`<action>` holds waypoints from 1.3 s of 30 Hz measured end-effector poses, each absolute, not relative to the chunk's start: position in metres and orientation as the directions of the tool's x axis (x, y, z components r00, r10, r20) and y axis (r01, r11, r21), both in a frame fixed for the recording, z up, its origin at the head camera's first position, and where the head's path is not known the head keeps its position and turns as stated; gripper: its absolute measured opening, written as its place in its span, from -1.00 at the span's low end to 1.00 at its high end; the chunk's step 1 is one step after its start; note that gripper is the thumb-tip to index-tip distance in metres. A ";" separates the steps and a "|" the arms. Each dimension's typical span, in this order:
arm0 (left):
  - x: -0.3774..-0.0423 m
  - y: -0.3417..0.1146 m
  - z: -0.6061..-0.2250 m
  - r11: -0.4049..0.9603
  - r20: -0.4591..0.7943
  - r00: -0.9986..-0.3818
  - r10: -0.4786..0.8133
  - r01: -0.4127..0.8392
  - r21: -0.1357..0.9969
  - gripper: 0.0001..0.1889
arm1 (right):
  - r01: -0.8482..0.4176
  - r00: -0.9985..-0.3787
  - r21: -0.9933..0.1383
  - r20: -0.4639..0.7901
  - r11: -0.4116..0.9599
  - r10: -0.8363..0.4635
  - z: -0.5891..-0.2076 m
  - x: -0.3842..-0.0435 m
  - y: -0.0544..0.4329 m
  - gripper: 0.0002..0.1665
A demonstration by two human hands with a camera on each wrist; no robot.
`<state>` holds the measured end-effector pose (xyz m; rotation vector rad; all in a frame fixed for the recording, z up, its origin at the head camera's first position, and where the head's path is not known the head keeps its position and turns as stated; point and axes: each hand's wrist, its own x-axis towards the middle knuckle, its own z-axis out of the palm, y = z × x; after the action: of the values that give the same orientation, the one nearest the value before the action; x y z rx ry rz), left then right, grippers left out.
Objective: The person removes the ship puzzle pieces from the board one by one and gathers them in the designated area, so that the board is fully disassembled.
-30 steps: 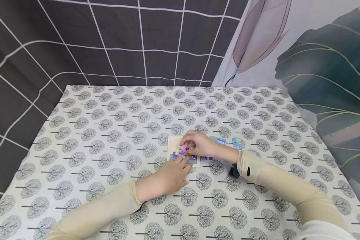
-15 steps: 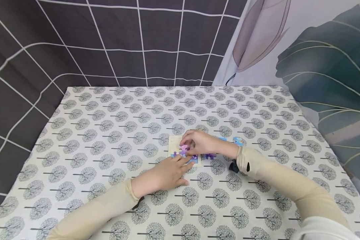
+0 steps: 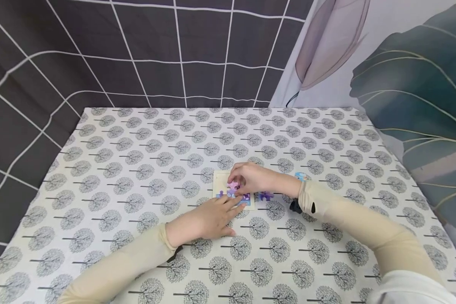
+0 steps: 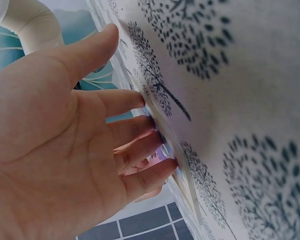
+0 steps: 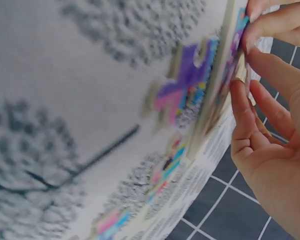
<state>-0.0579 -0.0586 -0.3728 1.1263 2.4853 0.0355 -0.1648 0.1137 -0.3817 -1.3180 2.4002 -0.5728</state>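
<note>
Far L & back: dark curtain (image 3: 144, 42) w/ white grid lines. Tree-print tablecloth (image 3: 144, 139) covers the table. Beige L sleeve (image 3: 125, 266) comes in from bottom L; L hand (image 3: 214, 217) is palm down, fingers straight & slightly apart, thumb out to side, fingertips on near part of puzzle board (image 3: 220, 179), gripping nothing. Board lies on cloth abt mid-table; blue/purple pcs (image 3: 245, 202) sit along its near side, partly under L fingers. R hand (image 3: 248, 179) is over the board, thumb & fingers pinching a pink pc (image 3: 233, 186) just beyond L fingertips; can't tell if pc is fully flat in board. Just R of board, loose purple pc (image 3: 266, 196) on cloth. Farther R, blue pc (image 3: 300, 175), partly hidden by R forearm. Then beige R sleeve (image 3: 346, 219), & far R, leaf-print cloth (image 3: 414, 84) hanging.
</note>
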 end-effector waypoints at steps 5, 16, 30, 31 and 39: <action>-0.062 -0.058 -0.371 0.661 -0.377 -0.570 0.730 0.728 0.180 -0.21 | -0.712 -0.499 -0.493 -0.146 0.500 -0.854 -0.376 -0.167 0.113 -0.56; -0.066 -0.059 -0.364 0.665 -0.396 -0.573 0.718 0.733 0.145 -0.22 | -0.765 -0.462 -0.488 -0.037 0.419 -0.886 -0.377 -0.170 0.120 -0.51; -0.058 -0.060 -0.369 0.683 -0.387 -0.585 0.713 0.703 0.196 -0.21 | -0.737 -0.495 -0.540 0.020 0.407 -0.869 -0.387 -0.165 0.128 -0.42; -0.057 -0.060 -0.369 0.682 -0.382 -0.586 0.715 0.704 0.196 -0.21 | -0.722 -0.510 -0.551 0.015 0.419 -0.860 -0.388 -0.164 0.130 -0.42; -0.054 -0.060 -0.369 0.687 -0.373 -0.592 0.714 0.695 0.212 -0.21 | -0.727 -0.539 -0.543 0.073 0.420 -0.839 -0.382 -0.156 0.146 -0.48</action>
<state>-0.0543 -0.0602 -0.3685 1.0935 2.4687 0.0604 -0.1565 0.1455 -0.3822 -1.3804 2.4639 -0.7828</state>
